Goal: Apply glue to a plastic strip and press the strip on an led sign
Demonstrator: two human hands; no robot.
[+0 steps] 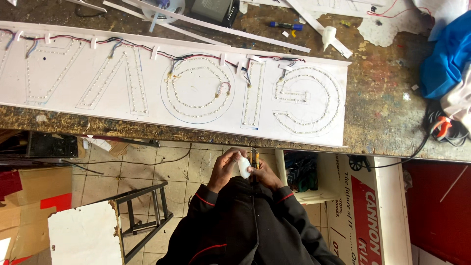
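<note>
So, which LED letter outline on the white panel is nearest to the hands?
The narrow straight bar outline, standing between the round ring outline and the curled outline, directly above both hands.

A long white sign panel lay along the workbench, its outlined letters studded with small lights, red and black wires running along its far edge. Loose white strips and a blue marker lay at the far edge. Blue cloth sat at the bench's right end. A metal frame stood on the tiled floor.
</note>
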